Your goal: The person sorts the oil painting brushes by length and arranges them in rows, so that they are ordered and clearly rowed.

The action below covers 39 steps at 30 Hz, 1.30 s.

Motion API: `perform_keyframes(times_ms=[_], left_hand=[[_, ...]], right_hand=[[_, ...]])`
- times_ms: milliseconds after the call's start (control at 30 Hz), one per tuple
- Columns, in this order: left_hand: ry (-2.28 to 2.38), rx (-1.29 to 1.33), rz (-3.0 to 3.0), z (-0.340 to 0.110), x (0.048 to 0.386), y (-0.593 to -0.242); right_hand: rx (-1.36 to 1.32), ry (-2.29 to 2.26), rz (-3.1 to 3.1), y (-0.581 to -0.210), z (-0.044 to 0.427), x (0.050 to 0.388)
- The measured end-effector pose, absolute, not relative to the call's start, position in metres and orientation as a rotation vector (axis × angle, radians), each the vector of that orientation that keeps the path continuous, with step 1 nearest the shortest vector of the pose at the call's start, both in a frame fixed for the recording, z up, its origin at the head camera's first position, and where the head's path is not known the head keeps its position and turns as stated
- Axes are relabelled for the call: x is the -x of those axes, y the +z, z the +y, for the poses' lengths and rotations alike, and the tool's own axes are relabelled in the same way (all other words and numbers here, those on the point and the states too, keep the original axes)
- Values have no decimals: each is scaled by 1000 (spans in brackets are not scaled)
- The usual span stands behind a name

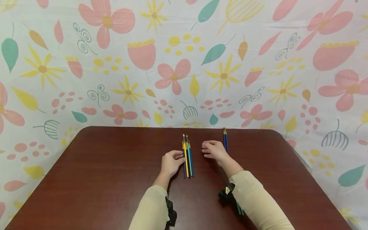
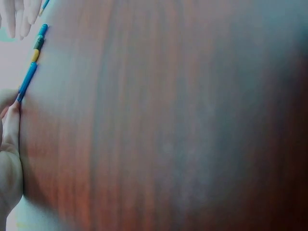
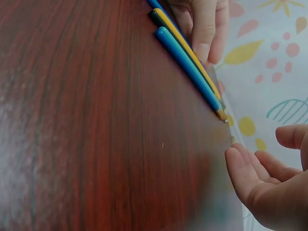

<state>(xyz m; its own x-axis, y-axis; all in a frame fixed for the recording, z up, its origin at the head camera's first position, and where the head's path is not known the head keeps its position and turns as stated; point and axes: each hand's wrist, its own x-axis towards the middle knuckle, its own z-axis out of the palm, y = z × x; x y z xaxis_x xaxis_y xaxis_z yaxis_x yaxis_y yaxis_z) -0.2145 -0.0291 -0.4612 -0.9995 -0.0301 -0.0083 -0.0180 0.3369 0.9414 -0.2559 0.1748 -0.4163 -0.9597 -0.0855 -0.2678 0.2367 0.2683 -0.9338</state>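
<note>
Several paintbrushes lie side by side on the table in the head view, bristles pointing away. My left hand (image 1: 172, 162) is at the left edge of this row, its thumb and fingertips pinching the outermost blue paintbrush (image 1: 184, 172). Beside that one lie a yellow paintbrush (image 1: 186, 164), a black one, a teal one (image 1: 189, 159) and another blue one. To the right of the row, my right hand (image 1: 215, 150) hovers with loosely bent fingers and nothing in them. In the right wrist view, the right hand (image 3: 269, 178) is apart from the brush tips.
Two blue paintbrushes (image 1: 225, 140) lie by the far table edge, partly behind the right hand. Green brush handles (image 1: 240, 209) show beneath the right forearm. The brown table (image 1: 95, 179) meets a flower-patterned cloth (image 1: 172, 105) at the back.
</note>
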Motion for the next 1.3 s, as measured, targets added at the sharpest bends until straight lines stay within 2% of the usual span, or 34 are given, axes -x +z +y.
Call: perform_keyframes(times_ms=[1300], left_hand=[[-1792,-4,-2522,-29,217,-461]], right_hand=[[-254,-1898,2074,-430,135,265]])
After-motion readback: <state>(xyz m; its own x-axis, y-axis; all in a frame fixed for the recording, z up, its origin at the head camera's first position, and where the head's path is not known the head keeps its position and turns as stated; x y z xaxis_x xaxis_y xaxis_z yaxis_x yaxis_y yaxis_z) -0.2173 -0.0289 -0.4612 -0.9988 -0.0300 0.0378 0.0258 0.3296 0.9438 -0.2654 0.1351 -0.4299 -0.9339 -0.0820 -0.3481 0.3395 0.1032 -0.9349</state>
